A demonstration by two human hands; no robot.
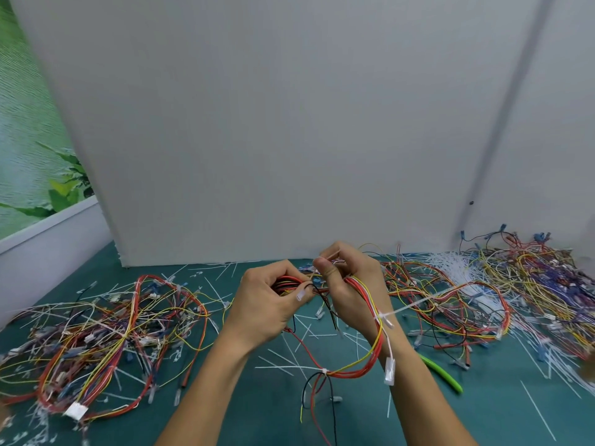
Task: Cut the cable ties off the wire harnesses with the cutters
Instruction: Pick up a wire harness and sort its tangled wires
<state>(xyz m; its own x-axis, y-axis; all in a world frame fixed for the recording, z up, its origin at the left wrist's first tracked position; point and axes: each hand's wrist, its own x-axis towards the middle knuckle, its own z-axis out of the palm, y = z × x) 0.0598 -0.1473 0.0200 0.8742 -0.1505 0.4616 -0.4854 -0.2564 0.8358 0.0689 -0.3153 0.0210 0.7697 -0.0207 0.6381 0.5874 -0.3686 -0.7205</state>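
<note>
The wire harness (pixel 363 292) was held above the mat (pixel 273 410), clenched in the curled fingers of both the left hand (pixel 267 304) and the right hand (pixel 351 284), its cable ties (pixel 381 316) seemingly uncut, so the green cutters (pixel 441 373) lying by the right forearm would next have to be picked up.

You're at a wiring workshop bench (pixel 264 413): heaps of harnesses (pixel 96 333) and cut ties (pixel 283 367) strewn over its teal top, a white partition (pixel 257 123) behind.
</note>
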